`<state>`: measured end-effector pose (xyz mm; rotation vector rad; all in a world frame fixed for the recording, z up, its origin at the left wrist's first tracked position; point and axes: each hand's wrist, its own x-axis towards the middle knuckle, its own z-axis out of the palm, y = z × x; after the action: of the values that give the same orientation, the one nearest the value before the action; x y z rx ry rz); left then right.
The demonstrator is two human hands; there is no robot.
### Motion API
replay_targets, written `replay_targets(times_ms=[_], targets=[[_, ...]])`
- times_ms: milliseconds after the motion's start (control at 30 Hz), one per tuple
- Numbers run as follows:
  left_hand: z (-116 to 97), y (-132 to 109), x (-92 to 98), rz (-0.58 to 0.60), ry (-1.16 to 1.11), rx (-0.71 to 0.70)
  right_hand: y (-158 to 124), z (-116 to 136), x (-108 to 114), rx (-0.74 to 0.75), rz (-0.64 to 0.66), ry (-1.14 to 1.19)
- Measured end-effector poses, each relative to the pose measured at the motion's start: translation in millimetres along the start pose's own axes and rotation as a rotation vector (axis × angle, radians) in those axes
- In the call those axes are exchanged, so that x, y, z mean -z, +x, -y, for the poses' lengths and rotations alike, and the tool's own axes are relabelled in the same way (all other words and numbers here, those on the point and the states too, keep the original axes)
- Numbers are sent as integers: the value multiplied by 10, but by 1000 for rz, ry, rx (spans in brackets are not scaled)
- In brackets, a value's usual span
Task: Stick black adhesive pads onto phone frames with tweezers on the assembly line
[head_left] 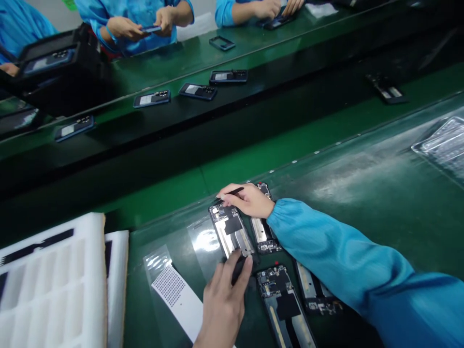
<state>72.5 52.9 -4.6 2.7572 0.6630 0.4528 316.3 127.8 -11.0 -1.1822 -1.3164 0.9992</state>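
Note:
An opened phone (232, 228) with bare circuit board and silver plate lies on the green bench. My left hand (226, 299) grips its near end between thumb and fingers. At its far end, my right hand (250, 200) is closed around a thin black tweezer-like tool (237, 191), whose tip is hard to make out near the board. A second opened phone (261, 229) lies partly under my right wrist. Closer to me lie another opened phone (284, 307) and one (313, 287) partly covered by my blue sleeve. Left of my left hand is a white sheet of small dark stickers (177, 295).
White foam trays (87, 270) stand at the left. A clear plastic tray (444, 145) sits at the far right. Across the green conveyor (174, 188), several phones (152, 98) line the opposite bench beside a black box (68, 72). Co-workers' hands (145, 26) handle phones there.

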Motion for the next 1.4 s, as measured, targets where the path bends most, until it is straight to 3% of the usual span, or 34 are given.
replay_targets(times_ms=[300,500,667,767,933,1000,1067,1200,1300,1400], targets=[[-110,81,51,150,255,9,12,-52,-31,-53,-45,-10],[33,264,284,385,80,87,19,-43,-54,-71,-58,76],[62,411,328,443,104,139,84,43,-43,-227,-131,348],[-21,345,345,348,151,224,99,269,66,-252,-206,417],[-81,-251,691,-224,36,546,-207,914,132,-125,-263,298],[-64,-596,843,-296,136,641,-416,1060,-37,-109,-193,170],[-46,-923,916,-257,220,655,-607,1064,-329,-147,-103,67],[-56,-1404,807,-155,269,646,-839,799,-1020,-226,24,-18],[-99,-1582,659,-65,339,609,-886,614,-1365,-229,62,-58],[-118,-1575,585,-10,388,552,-871,521,-1504,-228,40,-84]])
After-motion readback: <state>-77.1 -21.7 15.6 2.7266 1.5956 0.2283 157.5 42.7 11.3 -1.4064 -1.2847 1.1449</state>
